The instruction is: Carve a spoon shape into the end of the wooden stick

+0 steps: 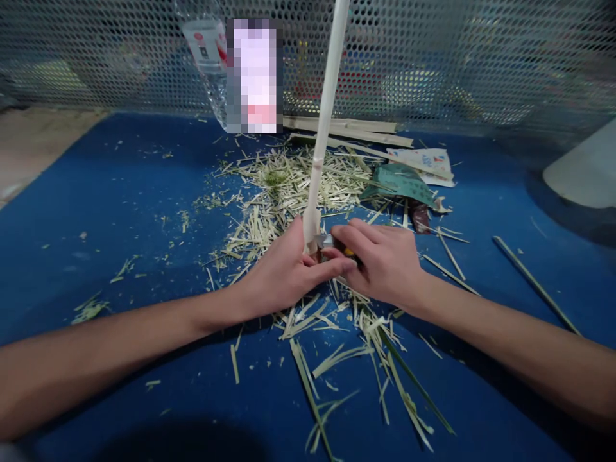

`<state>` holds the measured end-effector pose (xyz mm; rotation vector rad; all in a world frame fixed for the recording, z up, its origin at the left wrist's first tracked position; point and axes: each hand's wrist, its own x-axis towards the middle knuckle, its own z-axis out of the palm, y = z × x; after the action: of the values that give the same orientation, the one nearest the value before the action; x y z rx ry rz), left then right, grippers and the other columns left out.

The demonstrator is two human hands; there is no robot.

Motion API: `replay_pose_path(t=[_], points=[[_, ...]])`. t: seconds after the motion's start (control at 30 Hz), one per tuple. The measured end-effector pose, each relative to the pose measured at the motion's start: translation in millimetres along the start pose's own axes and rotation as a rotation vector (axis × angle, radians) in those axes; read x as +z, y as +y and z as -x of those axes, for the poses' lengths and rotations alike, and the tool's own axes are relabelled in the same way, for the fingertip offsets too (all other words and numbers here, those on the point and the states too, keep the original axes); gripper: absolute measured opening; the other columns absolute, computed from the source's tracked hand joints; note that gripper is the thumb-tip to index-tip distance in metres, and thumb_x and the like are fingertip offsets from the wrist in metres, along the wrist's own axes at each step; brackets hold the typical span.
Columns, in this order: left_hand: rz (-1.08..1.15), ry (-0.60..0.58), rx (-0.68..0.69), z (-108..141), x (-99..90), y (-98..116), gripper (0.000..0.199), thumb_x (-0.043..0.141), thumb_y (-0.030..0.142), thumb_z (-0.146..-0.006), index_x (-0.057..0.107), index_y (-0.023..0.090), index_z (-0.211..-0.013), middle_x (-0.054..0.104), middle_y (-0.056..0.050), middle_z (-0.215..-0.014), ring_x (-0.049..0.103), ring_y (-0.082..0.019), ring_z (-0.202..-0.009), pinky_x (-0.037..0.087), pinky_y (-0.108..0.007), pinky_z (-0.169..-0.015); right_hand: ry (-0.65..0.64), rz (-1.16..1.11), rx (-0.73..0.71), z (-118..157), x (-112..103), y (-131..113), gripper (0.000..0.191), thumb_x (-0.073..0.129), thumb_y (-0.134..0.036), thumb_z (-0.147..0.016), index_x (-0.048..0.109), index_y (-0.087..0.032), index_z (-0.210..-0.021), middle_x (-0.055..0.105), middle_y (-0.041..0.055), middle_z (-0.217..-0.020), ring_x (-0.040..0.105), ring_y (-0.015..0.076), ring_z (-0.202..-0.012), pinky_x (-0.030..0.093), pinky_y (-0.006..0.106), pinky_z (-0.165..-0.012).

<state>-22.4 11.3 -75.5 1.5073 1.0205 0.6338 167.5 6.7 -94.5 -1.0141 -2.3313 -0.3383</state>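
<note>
My left hand (283, 273) grips the lower end of a long pale bamboo strip (320, 138), which stands tilted upward from my fingers. My right hand (380, 263) is closed around a utility knife (337, 245), and most of its yellow handle is hidden in my fingers. The knife's metal end touches or nearly touches the bottom of the strip, right by my left fingers. A pile of bamboo shavings (289, 186) lies under and beyond my hands, and more scraps (360, 346) spread towards me.
A blue mat (120, 192) covers the work surface, backed by perforated metal mesh (385, 51). A plastic bottle (205, 58) stands at the back. Flat bamboo strips (346, 131), green-printed paper (399, 183) and a thin green strip (534, 285) lie around.
</note>
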Motion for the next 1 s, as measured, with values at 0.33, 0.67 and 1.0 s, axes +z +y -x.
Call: replay_pose_path(t=[0.33,0.67,1.0], points=[[0.103,-0.038,-0.023,0.5,0.3,-3.7,0.059,0.085,0.03,-0.068,0.035,0.025,-0.098,0.049,0.007,-0.075,0.049,-0.007,-0.056,0.036,-0.019,-0.043,-0.041,-0.053,-0.037,0.1,-1.0,-1.3,0.024,0.046,-0.036,-0.095,0.062,-0.019,-0.087,0.053,-0.0023,-0.066,0.045,0.0121,-0.053,0.032,0.028,-0.052],[0.021,-0.048,-0.037,1.0,-0.2,-4.8,0.052,0.077,0.045,-0.076,0.035,0.025,-0.099,0.046,0.007,-0.071,0.045,-0.007,-0.053,0.029,-0.02,-0.041,-0.018,-0.026,-0.029,1.5,-1.5,-1.9,0.021,0.048,-0.033,-0.095,0.062,-0.018,-0.09,0.057,-0.0019,-0.068,0.049,0.0112,-0.054,0.032,0.027,-0.053],[0.026,-0.039,-0.05,6.6,2.0,1.2,0.055,0.08,0.038,-0.074,0.035,0.024,-0.102,0.055,0.005,-0.074,0.057,-0.012,-0.059,0.04,-0.022,-0.045,-0.021,-0.067,-0.024,0.8,-1.9,-2.2,0.02,0.048,-0.033,-0.094,0.061,-0.019,-0.087,0.055,-0.0023,-0.066,0.047,0.0113,-0.053,0.033,0.027,-0.051]])
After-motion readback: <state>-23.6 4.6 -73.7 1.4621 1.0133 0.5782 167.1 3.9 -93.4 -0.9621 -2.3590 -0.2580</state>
